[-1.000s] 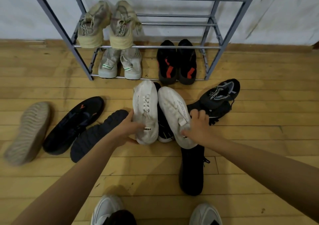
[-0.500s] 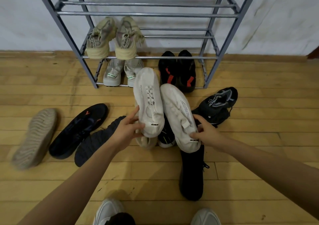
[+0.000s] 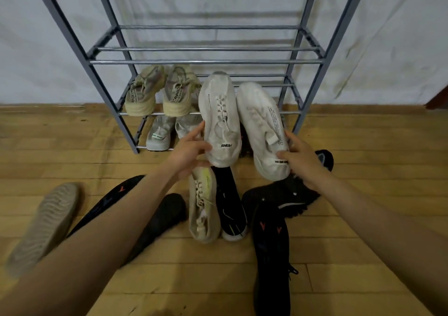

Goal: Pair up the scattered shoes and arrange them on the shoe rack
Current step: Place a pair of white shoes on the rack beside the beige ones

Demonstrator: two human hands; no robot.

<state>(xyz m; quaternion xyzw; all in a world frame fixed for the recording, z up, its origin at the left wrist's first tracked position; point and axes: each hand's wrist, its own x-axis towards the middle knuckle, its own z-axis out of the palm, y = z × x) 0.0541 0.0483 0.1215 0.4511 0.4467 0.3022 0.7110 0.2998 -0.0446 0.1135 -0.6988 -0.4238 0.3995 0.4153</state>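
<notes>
Head view shows me the left hand (image 3: 191,150) curled round the heel of one white sneaker (image 3: 220,116), thumb on the collar by the printed tab and fingers underneath. The right hand (image 3: 303,163) grips the heel of the matching white sneaker (image 3: 264,131) the same way, thumb across the back edge. Both shoes are in the air, side by side and nearly touching, in front of the shoe rack (image 3: 208,61). Their toes overlap the second tier from the bottom, just right of the beige pair (image 3: 157,92) parked there. A grey pair (image 3: 160,136) sits on the tier below. Each sneaker's long axis runs away from me, toes toward the rack, heels toward me and uppers facing the camera. The right one leans a little, its toe angled in toward its partner. I judge the weak spot to be the heel-only hold: the toes hang unsupported and could droop and catch on the front rail. The shelves are only bars, so a shoe set down short could tip off onto the wooden floor (image 3: 363,146). Drifting left could shove the beige pair. Below my arms lie a cream sneaker (image 3: 202,209) and a black sneaker (image 3: 230,209), not yet paired.
</notes>
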